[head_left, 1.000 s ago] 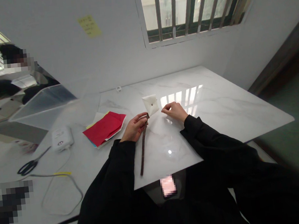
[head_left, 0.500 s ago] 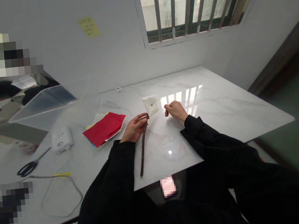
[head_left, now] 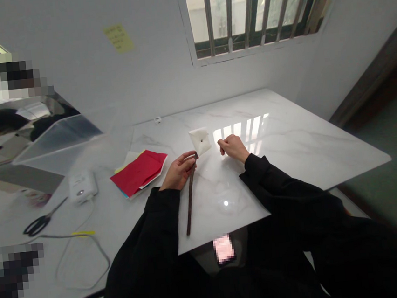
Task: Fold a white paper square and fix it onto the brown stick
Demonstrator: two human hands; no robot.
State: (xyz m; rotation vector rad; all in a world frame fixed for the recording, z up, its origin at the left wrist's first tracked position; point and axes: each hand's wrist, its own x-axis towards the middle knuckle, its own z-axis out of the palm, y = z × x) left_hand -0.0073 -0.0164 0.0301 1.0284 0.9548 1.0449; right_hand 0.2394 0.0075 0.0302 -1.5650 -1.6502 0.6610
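A pinwheel of folded white paper (head_left: 204,144) has a small dark spot at its middle and sits at the top end of a dark brown stick (head_left: 190,206). My left hand (head_left: 179,170) is closed round that stick just below the paper, pinching it between thumb and fingers. The stick's lower end points toward the table's front edge. To the right of the pinwheel, apart from it, my right hand (head_left: 233,146) is curled into a loose fist, with nothing visible in it.
Red paper sheets (head_left: 139,172) lie on others left of my left hand. Farther left are a white device (head_left: 82,186) with a cable, black-handled scissors (head_left: 39,224) and a clear plastic box (head_left: 60,139). Beyond it, a person's dark sleeve (head_left: 1,119) shows. The marble-patterned table (head_left: 307,148) meets the wall.
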